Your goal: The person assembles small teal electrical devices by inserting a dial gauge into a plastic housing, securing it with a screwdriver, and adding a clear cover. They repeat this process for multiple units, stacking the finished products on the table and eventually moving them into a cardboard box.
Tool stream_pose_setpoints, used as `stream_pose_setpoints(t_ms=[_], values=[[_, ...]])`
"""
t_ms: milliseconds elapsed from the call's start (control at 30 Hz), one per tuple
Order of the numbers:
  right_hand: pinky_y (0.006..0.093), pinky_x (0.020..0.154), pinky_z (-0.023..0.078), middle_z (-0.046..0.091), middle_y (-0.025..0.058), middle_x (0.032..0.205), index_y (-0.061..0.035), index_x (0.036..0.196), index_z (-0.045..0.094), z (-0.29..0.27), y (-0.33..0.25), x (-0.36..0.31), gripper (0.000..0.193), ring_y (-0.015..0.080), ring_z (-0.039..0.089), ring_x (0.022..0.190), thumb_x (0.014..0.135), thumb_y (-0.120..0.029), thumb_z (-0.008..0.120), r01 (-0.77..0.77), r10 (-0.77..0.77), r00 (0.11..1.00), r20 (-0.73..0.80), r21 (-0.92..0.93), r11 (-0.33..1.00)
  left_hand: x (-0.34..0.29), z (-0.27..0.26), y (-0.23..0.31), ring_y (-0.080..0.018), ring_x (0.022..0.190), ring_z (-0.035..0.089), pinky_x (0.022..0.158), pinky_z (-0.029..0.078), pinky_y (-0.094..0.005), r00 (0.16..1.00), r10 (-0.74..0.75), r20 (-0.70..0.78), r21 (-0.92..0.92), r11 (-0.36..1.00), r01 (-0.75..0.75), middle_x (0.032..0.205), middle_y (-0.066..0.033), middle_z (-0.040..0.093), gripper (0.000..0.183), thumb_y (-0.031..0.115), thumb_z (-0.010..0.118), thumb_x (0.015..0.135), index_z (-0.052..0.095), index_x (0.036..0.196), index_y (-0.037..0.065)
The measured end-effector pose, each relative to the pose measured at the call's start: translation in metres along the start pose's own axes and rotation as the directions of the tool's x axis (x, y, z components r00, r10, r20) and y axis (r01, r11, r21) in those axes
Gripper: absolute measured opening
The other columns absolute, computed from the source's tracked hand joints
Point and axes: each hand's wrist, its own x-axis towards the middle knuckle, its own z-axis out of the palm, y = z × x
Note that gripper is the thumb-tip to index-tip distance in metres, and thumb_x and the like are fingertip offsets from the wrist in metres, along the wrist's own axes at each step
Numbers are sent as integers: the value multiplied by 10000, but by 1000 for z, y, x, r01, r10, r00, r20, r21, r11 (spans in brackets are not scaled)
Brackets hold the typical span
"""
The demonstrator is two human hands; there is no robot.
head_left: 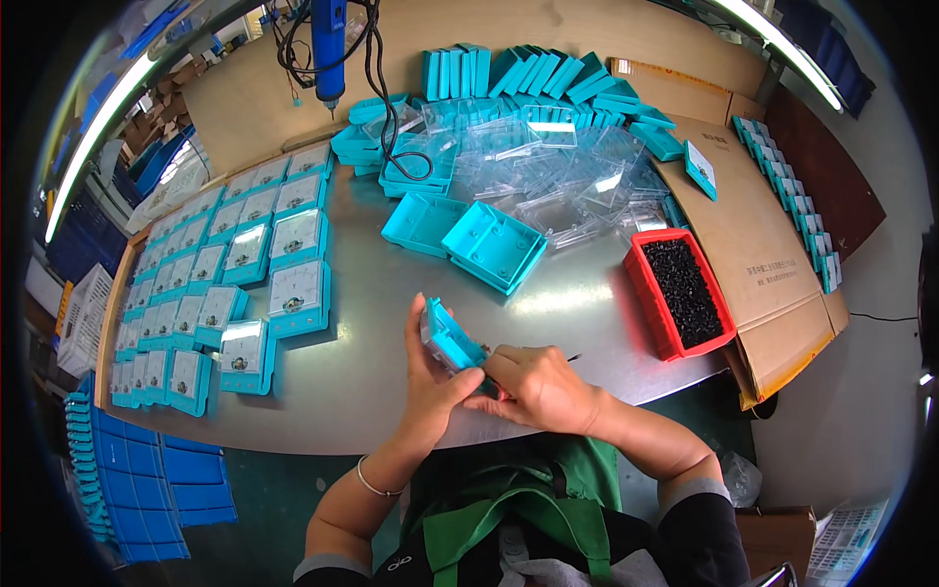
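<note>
Left hand (425,386): the grip is closed around a shallow turquoise plastic box (452,342), held tilted above the near edge of the grey metal desk (377,303); the thumb lies along the near side, the fingers along the left. Right hand (543,386): fingers curled in narrowly at the near right end of the same box. A small red item (500,393) shows partly beneath this grip; whether it is held cannot be determined, as the fingers cover it.

Just right of the right grip, a small dark slender object (575,358) is noted. Beyond the grips, slightly right, stand stacked open turquoise plastic trays (499,240), with another open turquoise tray (423,223) beside them on the left. Farther right of the grips is a red rectangular plastic bin (646,296), filled with small black parts (685,293).

Left of the grips, turquoise boxes with clear covers (298,293) are set out in rows. Beyond the trays lies a loose heap of clear plastic covers (567,176); behind it, turquoise trays set on edge (457,74). Past the bin, brown cardboard (748,249) extends along the right side. Beyond the grips to the left, a blue cylindrical tool (330,49) hangs point down beside black cable.
</note>
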Motion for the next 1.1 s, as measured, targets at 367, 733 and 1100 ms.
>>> stream_pose_setpoints(t_ms=[367,733,1100], values=[[315,537,453,559,100,703,-37,779,667,15,110,56,49,221,571,592,751,-59,700,-228,164,919,-359,-143,963,-10,-13,6,-269,1077,539,926,465,-437,997,-75,23,-49,996,77,1243,-92,450,912,307,746,740,176,1446,211],[233,423,446,666,164,899,45,1132,565,4,15,-40,321,196,687,717,900,-176,592,-799,484,579,656,576,176,-13,-42,3,-266,1027,570,873,496,-424,995,-96,25,-274,957,100,1225,-113,457,921,367,752,720,191,1429,186],[376,840,465,560,189,1156,-77,1312,476,2,48,-1,753,267,551,1015,685,-367,776,-378,387,920,62,-112,919,-23,-53,19,-291,1186,488,968,447,-456,987,-144,70,-91,984,150,1280,-127,442,988,381,785,667,198,1428,151]])
